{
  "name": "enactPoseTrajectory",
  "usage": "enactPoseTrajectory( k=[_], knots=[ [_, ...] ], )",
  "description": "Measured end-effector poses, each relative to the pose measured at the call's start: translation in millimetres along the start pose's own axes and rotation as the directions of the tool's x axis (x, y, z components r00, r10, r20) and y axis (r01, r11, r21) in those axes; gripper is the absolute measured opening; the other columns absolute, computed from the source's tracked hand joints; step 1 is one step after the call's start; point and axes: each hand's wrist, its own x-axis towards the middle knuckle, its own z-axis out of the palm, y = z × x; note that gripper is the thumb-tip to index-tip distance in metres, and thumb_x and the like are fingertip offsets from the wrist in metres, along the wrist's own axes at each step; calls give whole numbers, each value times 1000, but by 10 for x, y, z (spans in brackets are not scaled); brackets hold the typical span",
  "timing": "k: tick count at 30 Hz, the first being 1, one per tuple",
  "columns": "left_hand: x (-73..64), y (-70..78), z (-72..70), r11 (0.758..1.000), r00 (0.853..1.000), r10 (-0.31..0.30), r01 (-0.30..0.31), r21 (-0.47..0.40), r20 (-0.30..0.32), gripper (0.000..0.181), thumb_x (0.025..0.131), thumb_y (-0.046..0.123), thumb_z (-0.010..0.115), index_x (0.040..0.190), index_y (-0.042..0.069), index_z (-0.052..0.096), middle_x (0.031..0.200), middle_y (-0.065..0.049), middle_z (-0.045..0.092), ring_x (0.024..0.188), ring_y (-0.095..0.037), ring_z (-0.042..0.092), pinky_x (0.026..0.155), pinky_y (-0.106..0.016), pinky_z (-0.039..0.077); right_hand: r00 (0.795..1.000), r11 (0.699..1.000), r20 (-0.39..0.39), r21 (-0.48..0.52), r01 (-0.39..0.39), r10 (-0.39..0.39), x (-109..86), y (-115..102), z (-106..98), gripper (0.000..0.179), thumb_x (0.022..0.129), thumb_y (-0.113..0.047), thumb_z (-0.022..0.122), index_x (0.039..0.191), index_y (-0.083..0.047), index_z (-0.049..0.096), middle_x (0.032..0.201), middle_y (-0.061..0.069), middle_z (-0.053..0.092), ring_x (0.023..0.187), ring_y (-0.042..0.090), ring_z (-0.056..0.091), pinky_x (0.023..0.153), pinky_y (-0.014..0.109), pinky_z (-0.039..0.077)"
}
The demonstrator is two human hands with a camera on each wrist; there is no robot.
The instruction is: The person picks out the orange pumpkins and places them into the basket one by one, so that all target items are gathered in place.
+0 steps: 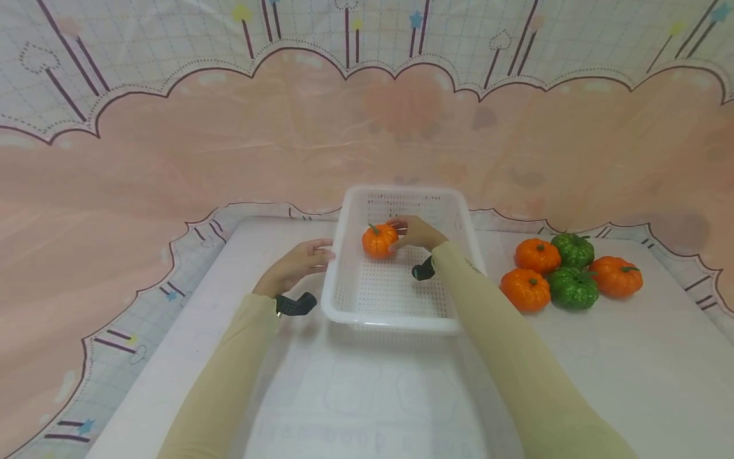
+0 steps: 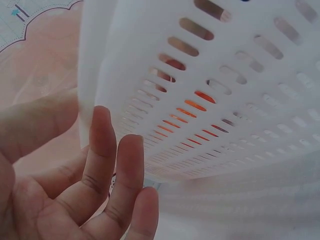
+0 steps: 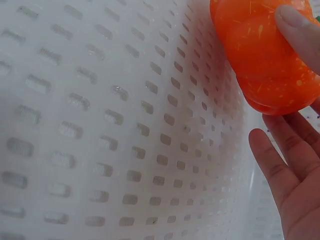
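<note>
An orange toy pumpkin [image 1: 378, 241] with a green stem is inside the white perforated plastic basket [image 1: 375, 324], left of its middle. My right hand [image 1: 420, 233] reaches into the basket and holds this pumpkin from its right side. In the right wrist view the thumb lies on the pumpkin [image 3: 267, 60], and the other fingers are at its underside. Outside the basket, my left hand [image 1: 295, 262] is at the left rim, its fingertips right against it. The left wrist view shows those fingers [image 2: 127, 165] loosely bent beside the slotted outer wall [image 2: 165, 30], with orange showing through the slots.
To the right of the basket, a group of toy pumpkins stands on the white table [image 1: 355, 395]: several orange ones [image 1: 525, 290] and two green ones [image 1: 573, 288]. A patterned cloth [image 1: 287, 146] hangs behind the table. Each wrist wears a black camera [image 1: 295, 304].
</note>
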Motion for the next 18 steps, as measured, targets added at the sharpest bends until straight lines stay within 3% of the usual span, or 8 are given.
enactPoseTrajectory(
  k=[18],
  knots=[
    [0,-1,7,1000,1000,3,-3,-2,0,57,94,19,55,144,1,33,142,-23,44,130,-35,43,112,-49,32,999,1000,30,-21,-19,19,32,-32,37,68,74,-2,75,135,-3,44,143,15,44,135,32,40,114,43,30]
  ],
)
